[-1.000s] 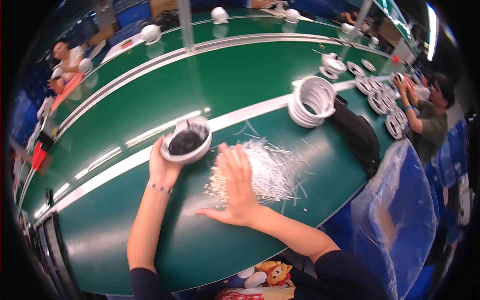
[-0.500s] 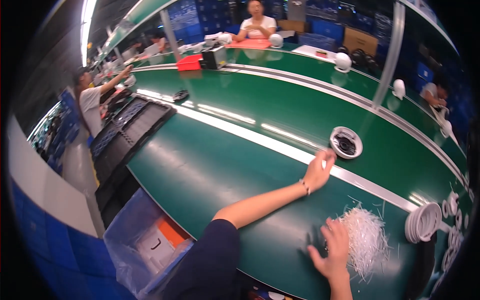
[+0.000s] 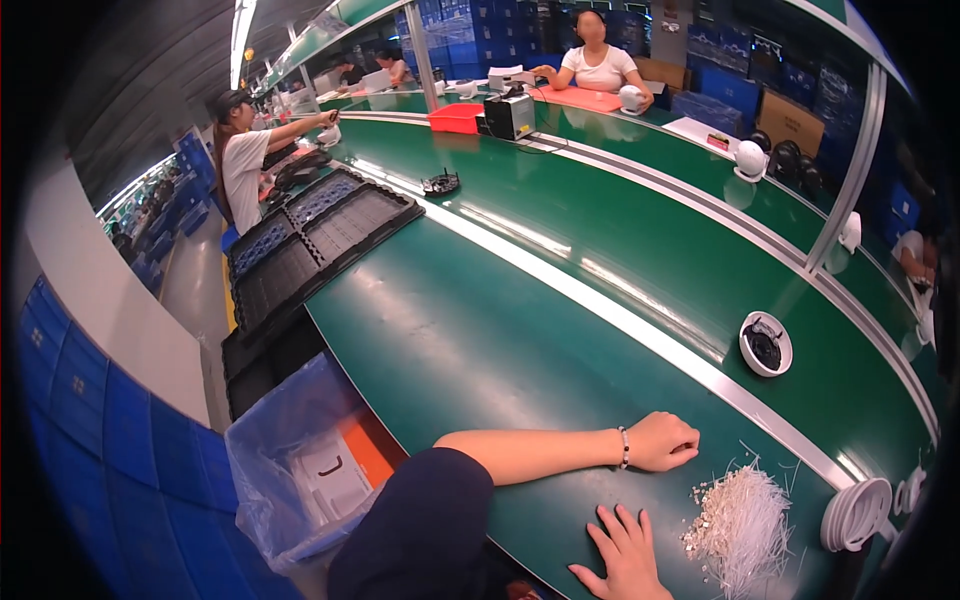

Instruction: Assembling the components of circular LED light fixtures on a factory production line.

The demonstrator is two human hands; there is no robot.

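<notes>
Holds the left hand (image 3: 664, 443) in a loose fist, left of and just beyond the pile (image 3: 745, 525); cannot tell whether it grips anything. Spreads the right hand (image 3: 622, 555) wide and empty, palm down, left of the pile. See white strips and cream bits heaped there on the table (image 3: 500, 350), a white bowl (image 3: 784, 357) well beyond the pile, white rings (image 3: 858, 515) just right of it.

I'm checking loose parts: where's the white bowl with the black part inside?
In the head view, the white bowl sits at the right on the green belt, farther out than the left hand and above the pile of white strips.
</notes>
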